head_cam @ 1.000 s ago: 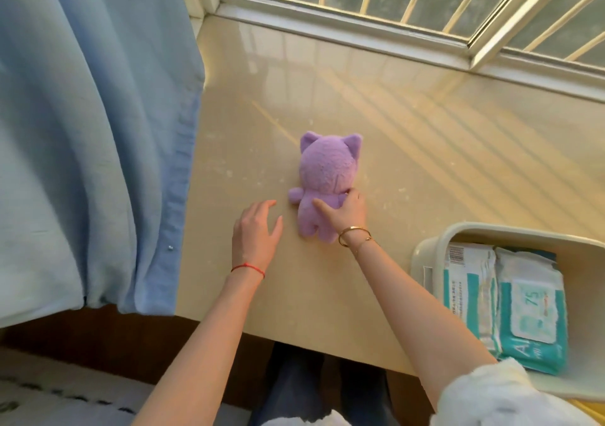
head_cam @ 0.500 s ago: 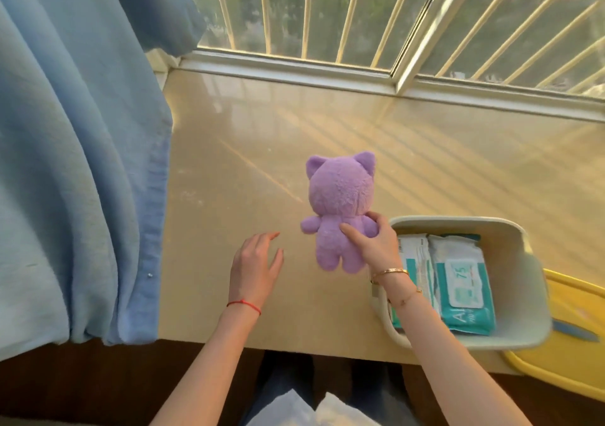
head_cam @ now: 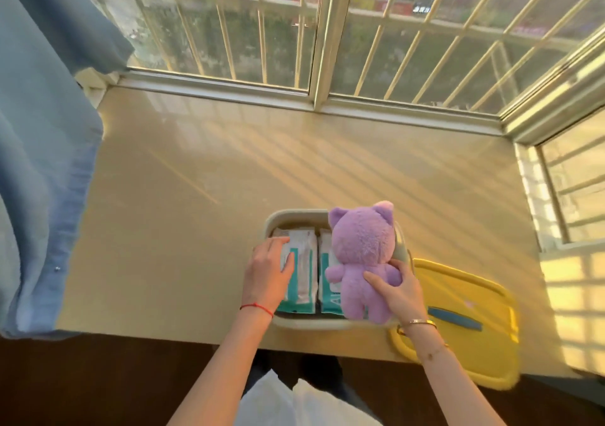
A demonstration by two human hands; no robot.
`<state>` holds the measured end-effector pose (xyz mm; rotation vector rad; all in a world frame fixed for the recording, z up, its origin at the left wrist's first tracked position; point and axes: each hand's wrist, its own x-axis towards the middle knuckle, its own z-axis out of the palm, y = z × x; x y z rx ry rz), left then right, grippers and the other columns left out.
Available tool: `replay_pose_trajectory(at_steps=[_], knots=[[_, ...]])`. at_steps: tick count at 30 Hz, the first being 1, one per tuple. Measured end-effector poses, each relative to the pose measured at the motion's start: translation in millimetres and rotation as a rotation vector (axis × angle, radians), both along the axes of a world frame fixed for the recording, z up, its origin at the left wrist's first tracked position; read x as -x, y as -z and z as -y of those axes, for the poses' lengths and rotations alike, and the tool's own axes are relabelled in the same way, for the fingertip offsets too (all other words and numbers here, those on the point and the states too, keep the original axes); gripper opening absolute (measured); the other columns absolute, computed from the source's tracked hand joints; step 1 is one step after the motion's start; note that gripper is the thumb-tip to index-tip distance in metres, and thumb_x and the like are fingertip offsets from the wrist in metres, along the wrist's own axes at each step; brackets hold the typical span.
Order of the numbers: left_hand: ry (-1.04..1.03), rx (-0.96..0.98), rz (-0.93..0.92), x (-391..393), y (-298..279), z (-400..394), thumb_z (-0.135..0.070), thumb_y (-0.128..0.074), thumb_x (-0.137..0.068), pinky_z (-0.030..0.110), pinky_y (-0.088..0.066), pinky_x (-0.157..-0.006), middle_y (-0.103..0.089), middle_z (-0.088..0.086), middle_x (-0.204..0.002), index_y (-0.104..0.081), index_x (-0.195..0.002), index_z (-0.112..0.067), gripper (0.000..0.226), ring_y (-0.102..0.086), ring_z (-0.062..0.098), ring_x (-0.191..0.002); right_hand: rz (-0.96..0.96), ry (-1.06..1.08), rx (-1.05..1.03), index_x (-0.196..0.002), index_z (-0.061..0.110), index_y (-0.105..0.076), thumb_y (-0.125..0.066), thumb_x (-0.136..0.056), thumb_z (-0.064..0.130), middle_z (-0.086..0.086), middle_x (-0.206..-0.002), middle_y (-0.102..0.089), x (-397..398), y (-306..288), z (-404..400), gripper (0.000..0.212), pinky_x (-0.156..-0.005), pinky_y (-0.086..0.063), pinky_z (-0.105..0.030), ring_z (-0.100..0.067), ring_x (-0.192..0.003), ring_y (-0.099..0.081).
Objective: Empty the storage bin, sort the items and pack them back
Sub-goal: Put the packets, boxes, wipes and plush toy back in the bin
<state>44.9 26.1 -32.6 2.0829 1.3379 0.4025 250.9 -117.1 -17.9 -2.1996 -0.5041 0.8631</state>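
Note:
A cream storage bin (head_cam: 296,215) stands near the front edge of the beige sill. Inside it lie two teal-and-white wipe packs (head_cam: 302,268) side by side. My right hand (head_cam: 397,289) grips a purple plush cat (head_cam: 361,252) by its body, holding it over the right part of the bin, back toward me. My left hand (head_cam: 266,270) rests flat with straight fingers on the left wipe pack. The plush hides much of the right pack.
A yellow lid (head_cam: 471,320) with a teal handle lies to the right of the bin, overhanging the sill's front edge. A blue curtain (head_cam: 42,170) hangs at the left. Barred windows (head_cam: 327,32) border the far side and the right.
My right hand carried the plush cat from the sill's left part rightward over the bin. My left hand moved from the sill onto the left wipe pack.

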Motion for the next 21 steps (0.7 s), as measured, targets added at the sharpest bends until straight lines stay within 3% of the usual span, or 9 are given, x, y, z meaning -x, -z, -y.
replay_pose_trajectory(at_steps=[4,7,10,15,21], knots=[[0.002,-0.025,-0.001,-46,4,41,-0.022,-0.06,-0.088,0.031,-0.046,-0.092,-0.064,0.002,-0.113,-0.061,-0.117,-0.016,0.03,-0.06,0.019,-0.105,-0.023,-0.055,0.033,-0.111,0.02,-0.054,-0.079,-0.072,0.034,0.002,-0.099,-0.062,-36,14,28,0.048,-0.07,-0.047,-0.022,-0.015,-0.088,-0.06],[0.007,-0.016,-0.025,-68,6,59,-0.024,-0.058,-0.09,0.024,-0.041,-0.09,-0.063,0.001,-0.115,-0.058,-0.12,-0.017,0.031,-0.057,0.015,-0.106,-0.02,-0.149,0.095,-0.102,0.02,-0.056,-0.073,-0.078,0.038,0.005,-0.089,-0.061,-49,24,31,0.034,-0.061,-0.039,-0.011,-0.013,-0.083,-0.059],[0.008,-0.008,-0.053,-81,9,69,-0.025,-0.058,-0.09,0.025,-0.042,-0.091,-0.061,0.001,-0.116,-0.057,-0.121,-0.017,0.032,-0.057,0.015,-0.106,0.092,-0.231,0.162,-0.092,0.016,-0.058,-0.067,-0.08,0.044,0.001,-0.084,-0.06,-55,36,24,0.031,-0.056,-0.035,-0.012,-0.015,-0.075,-0.056],[0.007,-0.01,-0.105,-86,14,76,-0.024,-0.058,-0.09,0.03,-0.044,-0.093,-0.061,0.003,-0.116,-0.057,-0.122,-0.016,0.033,-0.057,0.018,-0.107,0.283,-0.415,0.363,-0.109,0.004,-0.054,-0.052,-0.09,0.042,-0.015,-0.109,-0.054,-43,58,9,0.043,-0.079,-0.047,-0.035,-0.031,-0.094,-0.059],[0.024,0.01,-0.131,-77,18,74,-0.026,-0.056,-0.091,0.031,-0.044,-0.093,-0.06,0.003,-0.117,-0.056,-0.122,-0.017,0.033,-0.056,0.018,-0.109,0.153,-0.517,0.497,-0.11,0.004,-0.064,-0.043,-0.093,0.032,-0.021,-0.117,-0.058,-41,93,-5,0.039,-0.088,-0.044,-0.033,-0.034,-0.104,-0.055]])
